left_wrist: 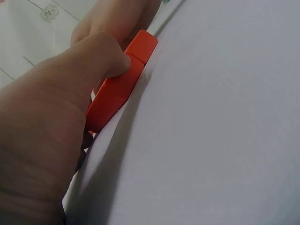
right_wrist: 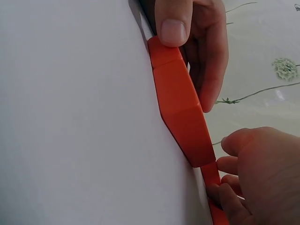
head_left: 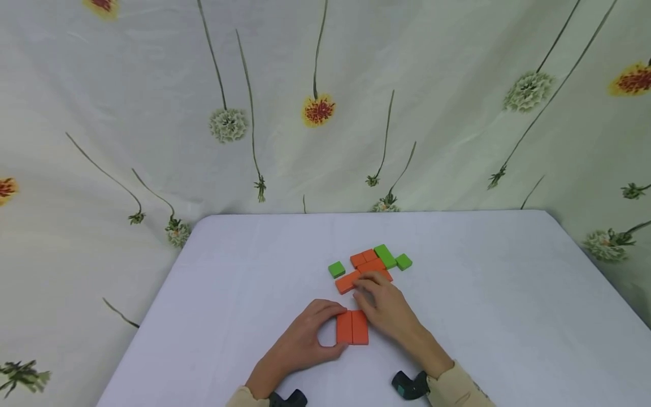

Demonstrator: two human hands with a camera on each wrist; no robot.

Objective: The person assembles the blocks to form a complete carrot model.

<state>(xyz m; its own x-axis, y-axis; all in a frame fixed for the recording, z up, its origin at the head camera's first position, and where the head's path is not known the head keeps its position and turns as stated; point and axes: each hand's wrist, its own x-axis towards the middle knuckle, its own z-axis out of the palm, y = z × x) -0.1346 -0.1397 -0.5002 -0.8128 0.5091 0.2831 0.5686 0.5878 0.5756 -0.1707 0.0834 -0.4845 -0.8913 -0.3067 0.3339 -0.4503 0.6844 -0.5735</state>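
Observation:
Two orange rectangular blocks lie side by side near the table's front, the left block (head_left: 343,328) touching the right block (head_left: 360,328). My left hand (head_left: 310,333) pinches the left block, thumb at its near edge and a finger at its far edge. Just beyond, my right hand (head_left: 389,308) reaches over the pair, its fingertips touching the end of another orange block (head_left: 347,282). In the right wrist view its thumb (right_wrist: 234,140) stands apart from the orange pieces, and the fingers partly hide the block there.
Behind the right hand lie more orange blocks (head_left: 364,258) in a cluster. A long green block (head_left: 385,256) adjoins them, with small green blocks to the left (head_left: 337,269) and right (head_left: 404,262). A flowered cloth (head_left: 285,158) hangs behind the white table (head_left: 244,271).

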